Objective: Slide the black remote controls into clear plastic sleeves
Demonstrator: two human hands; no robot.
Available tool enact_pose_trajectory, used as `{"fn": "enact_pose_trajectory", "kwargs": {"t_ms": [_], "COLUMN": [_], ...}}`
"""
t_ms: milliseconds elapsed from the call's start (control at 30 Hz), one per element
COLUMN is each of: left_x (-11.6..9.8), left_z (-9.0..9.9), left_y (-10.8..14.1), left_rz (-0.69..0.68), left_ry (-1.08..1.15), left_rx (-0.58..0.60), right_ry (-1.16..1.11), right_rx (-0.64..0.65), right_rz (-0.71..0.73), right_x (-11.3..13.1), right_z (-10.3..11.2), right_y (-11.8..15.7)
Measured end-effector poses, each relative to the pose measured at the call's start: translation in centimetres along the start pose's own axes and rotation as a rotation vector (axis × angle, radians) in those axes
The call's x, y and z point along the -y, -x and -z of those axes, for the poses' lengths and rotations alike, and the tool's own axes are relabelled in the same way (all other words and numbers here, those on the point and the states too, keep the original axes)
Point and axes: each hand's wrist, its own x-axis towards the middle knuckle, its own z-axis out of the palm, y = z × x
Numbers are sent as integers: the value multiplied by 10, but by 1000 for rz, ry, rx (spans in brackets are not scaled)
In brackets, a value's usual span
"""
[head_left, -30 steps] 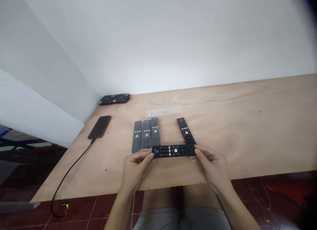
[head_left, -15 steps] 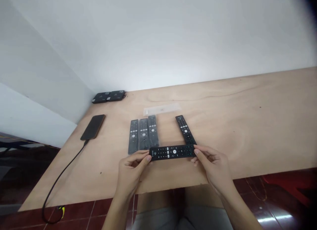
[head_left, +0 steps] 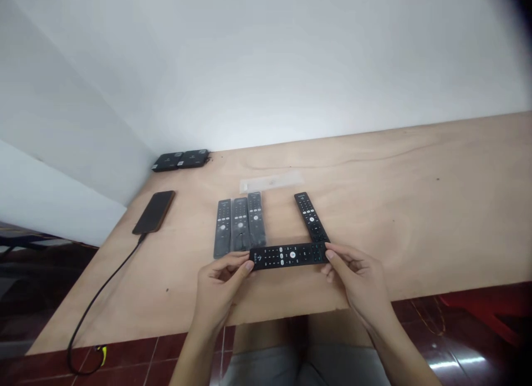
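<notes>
A black remote control (head_left: 292, 255) is held level above the front part of the table, its buttons facing up. My left hand (head_left: 224, 278) pinches its left end between thumb and fingers. At the right end, my right hand (head_left: 353, 272) grips it the same way. Behind it stand three remotes in clear plastic sleeves, lying side by side: a left one (head_left: 223, 228), a middle one (head_left: 240, 222) and a right one (head_left: 255, 217). Another bare black remote (head_left: 310, 215) lies slanted, its lower end close behind the held one.
A flat clear plastic sleeve (head_left: 272, 182) lies behind the remotes on the wooden table (head_left: 415, 220). To the left is a phone (head_left: 154, 212) with a black cable (head_left: 100, 292) running over the front edge. Two black boxes (head_left: 180, 159) sit by the wall.
</notes>
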Motion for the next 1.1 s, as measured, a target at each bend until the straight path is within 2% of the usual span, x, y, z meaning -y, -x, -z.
{"fn": "enact_pose_trajectory", "kwargs": {"t_ms": [567, 933, 1100], "left_x": [-6, -5, -12], "left_z": [-2, -1, -5], "left_y": [-1, 0, 1], "left_rz": [-13, 8, 21], "left_ry": [-56, -24, 23], "left_rx": [-1, -5, 26], "right_ry": [-22, -16, -39], "right_rx": [-11, 11, 4], "right_rz": [-6, 10, 23], "right_x": [-1, -1, 0], "right_z": [1, 2, -1], "right_y": [1, 1, 0]}}
